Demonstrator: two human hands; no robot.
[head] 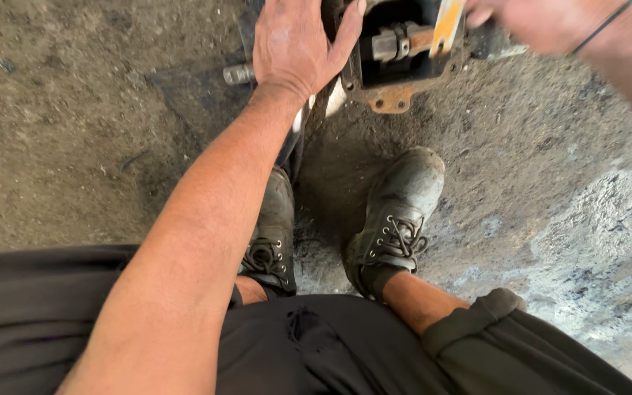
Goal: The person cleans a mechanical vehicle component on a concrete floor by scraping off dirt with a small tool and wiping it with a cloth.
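A rusty, greasy metal housing (389, 91) sits on the dirt floor at the top of the head view, with a steel shaft (396, 42) inside its open cavity. My left hand (298, 44) rests flat on the housing's left edge, fingers spread. A short metal stub (239, 73) sticks out to the left of that hand. My right hand (543, 22) is at the top right, closed around an orange-handled tool (446, 28) that reaches down into the cavity. A black band circles my right wrist.
My two black laced boots (396, 219) stand on the ground just below the housing. Dark trousers fill the bottom of the view. The floor (74, 146) is packed dirt, with pale patchy concrete (601, 234) at the right.
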